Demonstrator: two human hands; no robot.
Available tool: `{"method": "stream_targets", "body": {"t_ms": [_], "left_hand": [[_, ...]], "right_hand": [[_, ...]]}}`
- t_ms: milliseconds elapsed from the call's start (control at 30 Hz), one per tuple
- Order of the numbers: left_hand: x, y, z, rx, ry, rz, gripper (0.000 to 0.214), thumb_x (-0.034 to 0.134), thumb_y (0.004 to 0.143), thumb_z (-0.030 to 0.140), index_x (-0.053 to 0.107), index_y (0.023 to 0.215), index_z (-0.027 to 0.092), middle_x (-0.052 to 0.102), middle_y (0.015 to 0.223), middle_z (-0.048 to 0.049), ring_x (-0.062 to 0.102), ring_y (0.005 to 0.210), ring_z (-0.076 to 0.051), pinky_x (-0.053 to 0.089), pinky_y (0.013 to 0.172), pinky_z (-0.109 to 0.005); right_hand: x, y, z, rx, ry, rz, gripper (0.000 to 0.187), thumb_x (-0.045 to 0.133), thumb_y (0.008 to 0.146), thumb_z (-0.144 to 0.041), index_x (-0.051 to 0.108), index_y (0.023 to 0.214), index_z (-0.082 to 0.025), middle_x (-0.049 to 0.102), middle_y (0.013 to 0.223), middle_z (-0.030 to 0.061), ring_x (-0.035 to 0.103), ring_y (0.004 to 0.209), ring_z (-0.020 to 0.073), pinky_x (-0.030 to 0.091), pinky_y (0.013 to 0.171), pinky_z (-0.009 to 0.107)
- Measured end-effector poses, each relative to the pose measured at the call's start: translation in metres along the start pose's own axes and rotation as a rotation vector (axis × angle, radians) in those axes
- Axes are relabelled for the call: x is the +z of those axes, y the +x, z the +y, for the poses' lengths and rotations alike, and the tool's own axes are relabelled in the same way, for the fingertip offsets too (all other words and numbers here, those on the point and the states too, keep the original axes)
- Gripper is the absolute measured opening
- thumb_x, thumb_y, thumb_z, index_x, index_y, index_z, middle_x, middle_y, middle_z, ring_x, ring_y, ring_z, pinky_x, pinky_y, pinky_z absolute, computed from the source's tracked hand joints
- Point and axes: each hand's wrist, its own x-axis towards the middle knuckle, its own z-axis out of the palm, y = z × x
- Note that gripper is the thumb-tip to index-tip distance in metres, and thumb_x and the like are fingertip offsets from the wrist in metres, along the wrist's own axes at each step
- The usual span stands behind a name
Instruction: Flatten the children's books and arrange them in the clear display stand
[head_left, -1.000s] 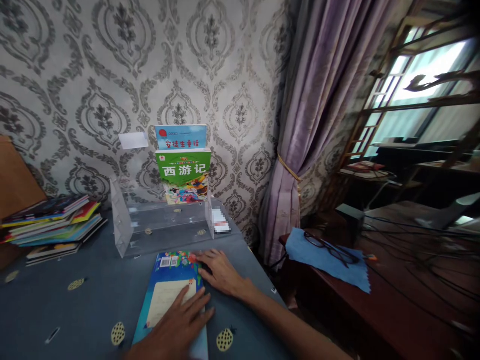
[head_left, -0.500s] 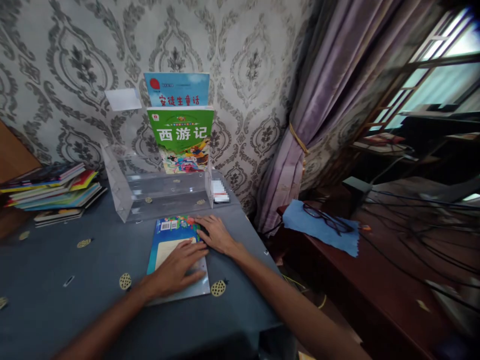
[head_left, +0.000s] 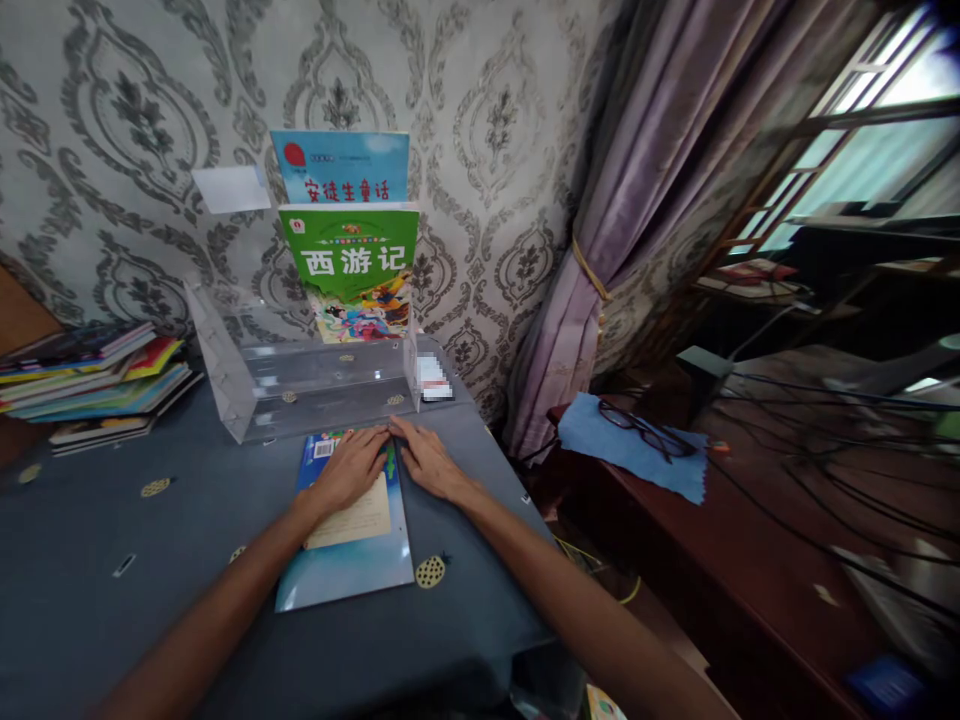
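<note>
A blue book lies back cover up on the table, with a barcode near its top and a cream panel below. My left hand rests flat on its upper part, fingers stretched toward the top right corner. Beside the book's upper right edge is my right hand, fingers extended, the tips at that corner and close to the left fingertips. Just beyond stands a clear acrylic book stand. In it are a green book with white characters and, behind, a light blue book with red characters.
A pile of books sits at the left of the dark tablecloth. Past the right table edge, a reddish desk holds a blue cloth, glasses and tangled cables. A tied purple curtain hangs by the patterned wall.
My left hand has slid up the book from its middle to near the top, uncovering the lower cover. The right hand stays by the upper right edge. The view has shifted slightly.
</note>
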Motion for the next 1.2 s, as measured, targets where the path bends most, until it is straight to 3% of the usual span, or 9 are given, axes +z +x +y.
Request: {"method": "stream_targets", "body": {"t_ms": [267, 600, 800, 1000, 1200], "left_hand": [[0.0, 0.0, 0.002, -0.019, 0.02, -0.032, 0.038, 0.038, 0.099, 0.029, 0.053, 0.133, 0.019, 0.057, 0.141, -0.0115, 0.053, 0.129, -0.025, 0.039, 0.11, -0.051], [-0.002, -0.001, 0.004, -0.008, 0.007, -0.018, 0.039, 0.038, 0.099, 0.027, 0.054, 0.134, 0.019, 0.057, 0.142, -0.0117, 0.054, 0.129, -0.026, 0.039, 0.11, -0.054], [-0.001, -0.004, 0.002, 0.098, 0.022, 0.035, 0.039, 0.039, 0.1, 0.027, 0.059, 0.132, 0.019, 0.061, 0.138, -0.011, 0.056, 0.127, -0.024, 0.043, 0.108, -0.049], [-0.004, -0.012, 0.007, 0.177, -0.009, 0.095, 0.036, 0.04, 0.098, 0.023, 0.066, 0.123, 0.019, 0.067, 0.127, -0.0117, 0.058, 0.123, -0.025, 0.045, 0.107, -0.05], [-0.014, -0.022, 0.017, 0.202, -0.031, 0.036, 0.034, 0.043, 0.097, 0.021, 0.067, 0.121, 0.02, 0.069, 0.123, -0.0102, 0.06, 0.119, -0.022, 0.043, 0.108, -0.051]], "right_hand": [[0.001, 0.001, 0.0, 0.015, 0.038, -0.011, 0.067, 0.043, 0.091, -0.01, 0.024, 0.154, -0.019, 0.057, 0.141, 0.0093, 0.048, 0.129, 0.0245, 0.034, 0.11, 0.047], [-0.004, 0.004, -0.013, 0.046, -0.08, -0.072, 0.056, 0.042, 0.092, -0.009, 0.036, 0.148, -0.012, 0.052, 0.144, 0.0157, 0.046, 0.131, 0.0265, 0.035, 0.109, 0.046], [-0.006, 0.006, -0.016, 0.055, -0.123, -0.073, 0.049, 0.039, 0.096, -0.011, 0.039, 0.145, -0.013, 0.057, 0.139, 0.0141, 0.05, 0.126, 0.0253, 0.038, 0.105, 0.044], [-0.006, 0.006, -0.015, 0.05, -0.138, -0.054, 0.045, 0.04, 0.1, -0.017, 0.04, 0.145, -0.016, 0.059, 0.137, 0.0124, 0.051, 0.125, 0.024, 0.038, 0.104, 0.042], [-0.006, 0.007, -0.016, 0.067, -0.131, -0.064, 0.045, 0.042, 0.1, -0.023, 0.041, 0.145, -0.017, 0.057, 0.139, 0.0121, 0.05, 0.127, 0.025, 0.037, 0.105, 0.043]]}}
